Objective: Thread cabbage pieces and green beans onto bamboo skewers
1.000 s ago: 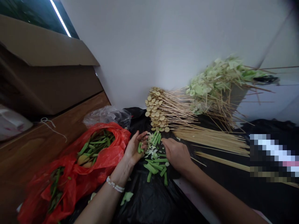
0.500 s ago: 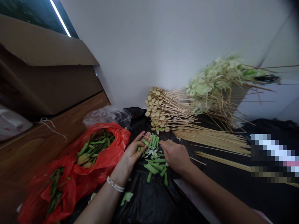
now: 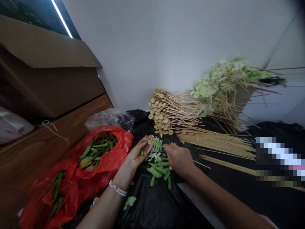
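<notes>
My right hand is closed round a bamboo skewer, whose blunt end pokes out past the wrist. Several cut green bean pieces sit side by side on the skewer, between my two hands. My left hand, palm up with a beaded bracelet on its wrist, has its fingers curled at the skewer's tip. A bean piece lies held in that hand, and another is at its fingertips by the tip. Loose bean pieces and pale cabbage shreds lie just below on black plastic.
On the left, a red plastic bag holds beans and round yellowish pieces. Behind it are clear plastic and a cardboard box. Skewers with round slices, bare skewers and cabbage skewers lie ahead and right.
The left fingers have shifted slightly at the skewer tip, and a bean piece now sits higher, at those fingertips. My right hand stays almost still.
</notes>
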